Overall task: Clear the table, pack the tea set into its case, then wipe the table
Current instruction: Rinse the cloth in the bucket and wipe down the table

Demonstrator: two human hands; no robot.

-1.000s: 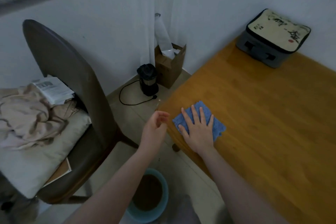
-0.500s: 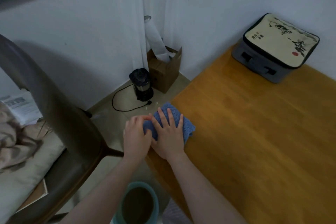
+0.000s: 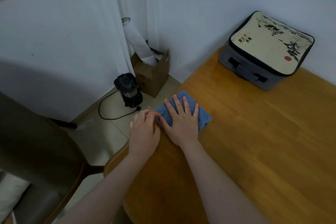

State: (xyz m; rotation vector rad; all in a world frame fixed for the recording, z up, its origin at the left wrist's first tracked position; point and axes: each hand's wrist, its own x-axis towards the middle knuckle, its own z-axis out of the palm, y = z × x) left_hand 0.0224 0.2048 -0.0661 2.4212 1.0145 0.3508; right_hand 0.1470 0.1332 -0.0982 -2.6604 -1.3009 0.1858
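The right hand lies flat on the blue cloth, fingers straight and spread, palm pressing it down onto the counter. It is not gripping, only bearing on it. Just beside it, at the cloth's left corner, the left hand sits over the counter's left edge with its fingers curled in toward the cloth. Whether the tips pinch that corner, merely touch it, or form a cup below the edge cannot be told from this view. The cloth is a folded pad, roughly square and with no marked long axis, and it sits right at the left edge of the counter, towards the far end. From the pressing hand, almost all of the bare wood lies to the right and back towards the person, so a wiping stroke would likely have to run that way, with the right hand already in place to drive it. The tea set case, lid shut, stands at the far end against the wall, well apart from the cloth, so packing looks done and wiping is the step in hand. On the floor past the edge are a cardboard box and a small black appliance with its cord, and a chair at the left.
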